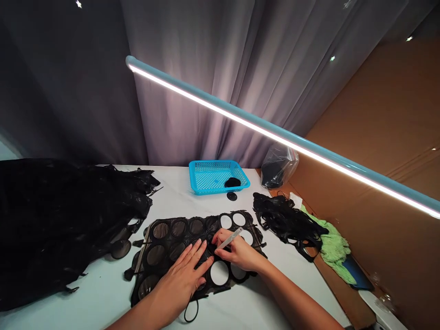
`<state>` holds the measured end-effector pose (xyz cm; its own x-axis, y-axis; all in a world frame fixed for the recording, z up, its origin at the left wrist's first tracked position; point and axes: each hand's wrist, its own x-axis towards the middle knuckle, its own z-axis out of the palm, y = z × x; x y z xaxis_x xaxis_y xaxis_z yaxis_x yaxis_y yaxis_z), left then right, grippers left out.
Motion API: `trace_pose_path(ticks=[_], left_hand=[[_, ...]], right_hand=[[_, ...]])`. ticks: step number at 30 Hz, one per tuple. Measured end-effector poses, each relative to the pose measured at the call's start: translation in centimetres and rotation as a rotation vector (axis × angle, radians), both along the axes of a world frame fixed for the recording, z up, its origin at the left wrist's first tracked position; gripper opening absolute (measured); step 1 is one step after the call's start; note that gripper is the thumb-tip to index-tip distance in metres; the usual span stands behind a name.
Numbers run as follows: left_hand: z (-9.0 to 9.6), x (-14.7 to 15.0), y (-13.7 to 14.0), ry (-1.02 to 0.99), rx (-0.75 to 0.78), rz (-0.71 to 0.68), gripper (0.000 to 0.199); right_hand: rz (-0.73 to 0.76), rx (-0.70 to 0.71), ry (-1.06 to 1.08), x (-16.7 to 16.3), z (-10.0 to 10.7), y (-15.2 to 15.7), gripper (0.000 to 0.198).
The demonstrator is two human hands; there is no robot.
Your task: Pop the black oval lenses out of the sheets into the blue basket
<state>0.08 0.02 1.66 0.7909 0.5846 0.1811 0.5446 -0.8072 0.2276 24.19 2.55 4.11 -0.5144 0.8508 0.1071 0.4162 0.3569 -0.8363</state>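
Note:
A black rubbery sheet (178, 243) with rows of round shapes lies on the white table. Several circles at its right side are open holes showing white, while those at the left still hold dark discs. My left hand (185, 275) rests flat on the sheet with its fingers stretched out. In my right hand (237, 250) is a slim, pale, pen-shaped tool (231, 238), pinched between thumb and fingers. Its tip points down at the sheet close to my left fingertips; the tip itself is too small to make out.
A blue basket (193, 183) at the back holds black discs, with a loose disc (232, 196) before it. Black sheeting (62, 229) covers the left side. Black scraps (288, 224), a green cloth (333, 252) and a plastic bag (278, 167) lie right. A lamp tube (240, 114) crosses above.

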Motion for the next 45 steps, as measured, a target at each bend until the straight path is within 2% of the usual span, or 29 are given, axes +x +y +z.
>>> trace_pose_path(ticks=[9,16,18,21,23,26,29,31,36,45], left_hand=[[0.1,0.1,-0.1,-0.008,0.007,0.000,0.049],[0.5,0.0,-0.6,0.003,0.026,0.023,0.057],[0.6,-0.1,-0.8,0.010,0.028,0.025,0.056],[1.0,-0.1,-0.5,0.000,0.014,0.020,0.051],[1.3,0.2,0.2,-0.019,-0.005,0.031,0.042],[1.3,1.0,2.1,-0.078,-0.007,0.106,0.033],[0.4,1.3,3.9,-0.093,0.032,0.123,0.037],[-0.5,1.2,4.5,-0.059,0.061,0.117,0.040],[-1.9,0.7,4.1,0.045,0.096,0.170,0.047],[-2.0,0.9,4.0,0.068,0.097,0.200,0.047]], right_hand=[[0.004,0.040,-0.057,-0.1,0.5,-0.1,0.009],[0.065,0.364,-0.313,-1.0,-1.0,-1.4,0.010],[-0.096,0.396,-0.263,0.0,-1.2,-0.4,0.012],[-0.452,0.362,-0.142,2.3,-0.3,2.3,0.014],[-0.530,0.357,-0.129,3.2,0.6,4.1,0.013],[-0.407,0.374,-0.136,2.2,1.3,5.5,0.012],[-0.183,0.331,-0.162,0.1,0.6,5.5,0.012],[-0.104,0.264,-0.169,-0.8,-0.1,5.4,0.010],[-0.094,0.118,-0.090,-0.5,-0.9,5.4,0.007],[-0.097,0.050,-0.040,-0.4,-0.9,5.4,0.009]])
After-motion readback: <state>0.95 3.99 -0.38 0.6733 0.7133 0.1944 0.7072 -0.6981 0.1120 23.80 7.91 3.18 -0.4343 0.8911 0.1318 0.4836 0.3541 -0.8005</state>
